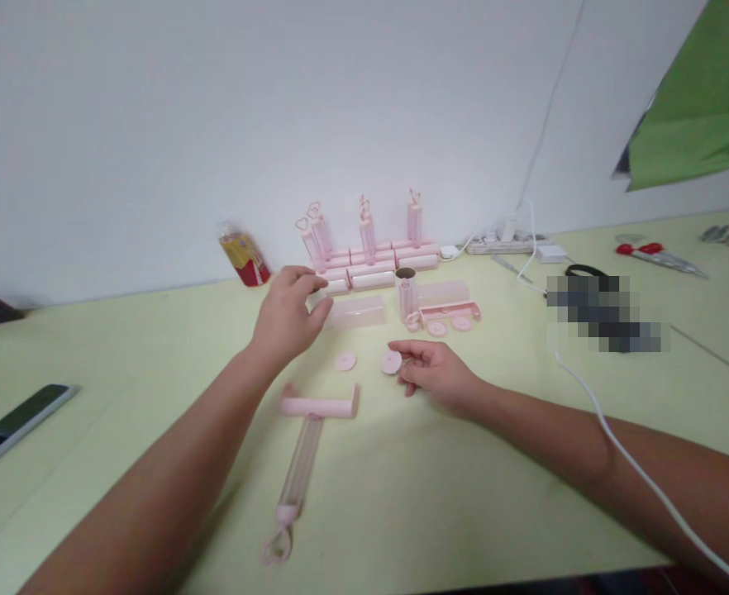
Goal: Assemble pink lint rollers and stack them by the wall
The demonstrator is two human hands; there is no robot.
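My right hand (435,373) pinches a small pink disc (391,362) between thumb and fingers, just above the table. My left hand (291,312) has its fingers apart beside a translucent cover (357,311) and the pink rollers (372,280); nothing shows in its grasp. Another pink disc (345,361) lies between my hands. Nearer me are a pink bracket (319,407) and a clear handle (301,467) with a heart-shaped end, touching or close together. Two more discs (437,328) lie by a pink frame (450,312) and an upright roll (405,297).
Several handles (368,240) stand upright near the wall. A yellow-red packet (244,256) is at back left, a phone (17,421) at far left. Red scissors (655,254) and a power strip (501,246) lie right. A white cable (593,397) crosses over my right forearm.
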